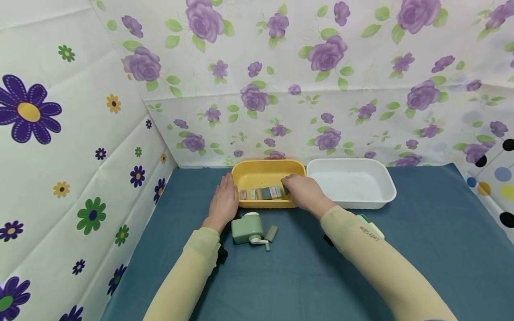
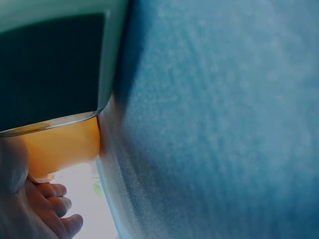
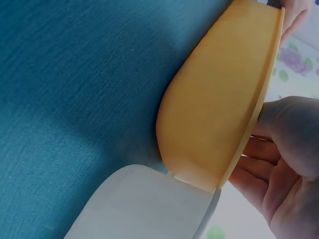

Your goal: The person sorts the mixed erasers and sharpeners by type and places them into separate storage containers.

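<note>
A yellow tray (image 1: pixel 268 204) stands at the back of the table. Along its near inner wall runs a row of small blocks (image 1: pixel 267 193) in pink, green, tan, dark blue and teal. My left hand (image 1: pixel 224 200) rests against the tray's left side with its fingers extended. Over the tray's right end is my right hand (image 1: pixel 303 191), whose fingers pinch a small dark block (image 1: pixel 286 189) at the row's right end; the fingertips are partly hidden. In the right wrist view the tray wall (image 3: pixel 219 94) hides what those fingers hold.
To the right, touching the yellow tray, stands a white tray (image 1: pixel 351 183). Nearer lie a green crank pencil sharpener (image 1: pixel 246 229) and a small grey-green block (image 1: pixel 271 233). A pale green item (image 1: pixel 373 227) shows partly behind the right sleeve. Patterned cloth walls (image 1: pixel 257 80) rise behind and left.
</note>
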Available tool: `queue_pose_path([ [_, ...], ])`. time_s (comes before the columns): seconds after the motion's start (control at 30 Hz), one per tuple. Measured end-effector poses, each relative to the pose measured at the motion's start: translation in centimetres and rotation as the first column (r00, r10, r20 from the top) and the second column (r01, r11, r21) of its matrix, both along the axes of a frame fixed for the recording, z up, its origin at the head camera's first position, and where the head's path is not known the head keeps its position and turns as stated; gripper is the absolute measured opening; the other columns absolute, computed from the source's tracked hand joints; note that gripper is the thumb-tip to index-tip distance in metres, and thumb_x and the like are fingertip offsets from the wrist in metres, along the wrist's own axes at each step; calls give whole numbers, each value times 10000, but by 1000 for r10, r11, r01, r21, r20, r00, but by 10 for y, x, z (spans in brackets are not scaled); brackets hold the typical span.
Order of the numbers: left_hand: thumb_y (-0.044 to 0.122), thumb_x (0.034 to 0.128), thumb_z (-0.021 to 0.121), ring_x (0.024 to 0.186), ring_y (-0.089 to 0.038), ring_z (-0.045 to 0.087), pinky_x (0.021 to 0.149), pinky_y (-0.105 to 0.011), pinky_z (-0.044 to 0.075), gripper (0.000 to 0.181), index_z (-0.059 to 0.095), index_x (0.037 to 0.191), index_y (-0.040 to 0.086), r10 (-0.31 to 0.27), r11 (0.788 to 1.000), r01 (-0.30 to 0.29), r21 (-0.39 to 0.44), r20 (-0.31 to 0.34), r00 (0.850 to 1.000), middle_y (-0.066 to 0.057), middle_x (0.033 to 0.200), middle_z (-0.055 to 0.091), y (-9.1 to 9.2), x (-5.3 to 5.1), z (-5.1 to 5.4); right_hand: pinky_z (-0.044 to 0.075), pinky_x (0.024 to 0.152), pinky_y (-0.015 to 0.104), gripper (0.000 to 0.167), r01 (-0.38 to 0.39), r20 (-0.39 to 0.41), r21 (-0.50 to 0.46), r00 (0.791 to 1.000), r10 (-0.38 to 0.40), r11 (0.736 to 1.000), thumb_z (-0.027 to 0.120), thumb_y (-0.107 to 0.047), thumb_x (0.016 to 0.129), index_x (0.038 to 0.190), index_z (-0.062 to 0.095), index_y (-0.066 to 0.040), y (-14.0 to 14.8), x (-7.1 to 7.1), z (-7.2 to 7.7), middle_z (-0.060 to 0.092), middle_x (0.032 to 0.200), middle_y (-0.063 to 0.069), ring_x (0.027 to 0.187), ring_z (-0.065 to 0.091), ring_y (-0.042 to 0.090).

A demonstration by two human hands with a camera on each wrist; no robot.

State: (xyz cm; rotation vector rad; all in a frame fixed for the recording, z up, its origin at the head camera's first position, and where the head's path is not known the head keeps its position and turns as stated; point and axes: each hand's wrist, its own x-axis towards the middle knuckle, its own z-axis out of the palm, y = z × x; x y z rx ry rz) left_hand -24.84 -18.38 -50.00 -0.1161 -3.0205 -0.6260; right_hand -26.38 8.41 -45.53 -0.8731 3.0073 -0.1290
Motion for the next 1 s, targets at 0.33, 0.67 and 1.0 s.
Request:
queue_pose_path([
  [0.33,225,1193,326,1628,-355,174,1306,-543,209,587,173,1694,-39,-7,1000,7,17,7,1000,-202,1757,207,0,2,0,614,751,446,206,-7,41,23,999,6,1000,753,-22,972,1167,759,-89,-3,-6,2,743,1015,71,904,714,267],
  [0.67,217,1191,331,1630,-356,169,1308,-545,198,583,179,1693,-38,-8,1000,8,27,0,1000,-206,1754,216,-1,1,-1,586,744,423,167,8,101,37,995,-12,999,716,-8,985,1122,761,-92,-5,-15,-1,732,967,58,837,669,229],
  [1.0,209,1188,345,1621,-374,196,1303,-553,214,585,186,1687,-51,-10,1000,10,17,-9,1000,-218,1748,226,0,1,0,570,761,416,195,31,143,26,989,-34,999,685,5,1001,1154,762,-90,-6,-20,-5,735,997,71,865,668,231],
])
